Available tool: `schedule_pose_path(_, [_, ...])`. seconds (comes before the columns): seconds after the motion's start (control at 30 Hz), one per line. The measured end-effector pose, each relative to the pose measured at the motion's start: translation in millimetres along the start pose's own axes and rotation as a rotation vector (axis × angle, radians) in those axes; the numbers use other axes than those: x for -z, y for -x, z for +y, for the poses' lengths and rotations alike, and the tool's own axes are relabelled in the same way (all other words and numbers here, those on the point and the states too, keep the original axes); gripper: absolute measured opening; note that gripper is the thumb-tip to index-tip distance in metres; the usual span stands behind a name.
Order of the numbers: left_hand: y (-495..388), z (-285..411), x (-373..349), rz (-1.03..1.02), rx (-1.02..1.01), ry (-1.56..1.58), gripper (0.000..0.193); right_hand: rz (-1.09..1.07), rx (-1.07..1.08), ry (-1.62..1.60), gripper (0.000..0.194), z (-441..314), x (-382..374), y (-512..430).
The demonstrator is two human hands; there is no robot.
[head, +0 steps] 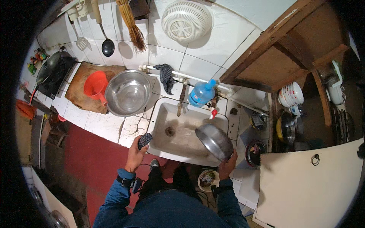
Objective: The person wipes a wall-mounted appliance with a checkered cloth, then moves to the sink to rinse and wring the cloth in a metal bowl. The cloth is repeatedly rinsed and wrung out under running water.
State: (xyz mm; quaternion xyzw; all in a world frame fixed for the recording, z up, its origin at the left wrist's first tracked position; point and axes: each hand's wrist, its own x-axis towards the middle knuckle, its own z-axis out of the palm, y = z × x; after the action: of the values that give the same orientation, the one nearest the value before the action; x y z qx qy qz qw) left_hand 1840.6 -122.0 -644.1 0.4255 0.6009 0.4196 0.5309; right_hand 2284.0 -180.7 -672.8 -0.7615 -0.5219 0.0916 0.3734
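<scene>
My left hand (136,155) grips a bunched dark checked cloth (145,141) beside the sink's left front corner. In my right hand (229,164) is a stainless steel basin (214,142), tilted on its side over the right part of the white sink (188,157). The sink has a dark drain (170,131) at its left. A worn metal tap (180,102) reaches over the back rim. Behind the sink stands a blue plastic bottle (202,94), upside down or upright I cannot tell, near a red-handled valve (214,113).
Left on the tiled counter, a large steel bowl (128,94) and a red plastic ladle (95,85) rest on or by a wooden board (77,98). An opened cupboard door (308,182) juts out at right, near stacked bowls (291,94). A bucket (208,180) stands below the sink.
</scene>
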Motion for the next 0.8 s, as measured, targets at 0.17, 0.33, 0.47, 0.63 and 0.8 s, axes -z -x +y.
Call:
schedule_pose_path(0.17, [0.3,3.8,1.6,0.061,0.065,0.067,0.06,0.242,-0.587,-0.618,0.054,10.3,3.3,-6.3])
schedule_pose_path(0.33, [1.4,2.8,-1.8,0.022,0.09,0.11,0.061,0.254,-0.86,-0.631,0.032,44.6,-6.4,-24.1])
schedule_pose_path(0.47, [5.5,3.6,-10.4,-0.021,0.173,0.136,0.058,0.05,-0.838,-0.647,0.045,98.5,-26.6,-45.3])
schedule_pose_path(0.63, [13.2,6.2,-15.7,-0.087,0.098,0.121,0.049,-0.276,-0.068,0.087,0.05,133.4,-31.3,-66.5])
schedule_pose_path(0.8, [22.3,-6.0,-26.7,-0.11,-0.021,-0.189,0.049,-0.159,-0.127,0.145,0.062,111.3,-37.9,-82.8])
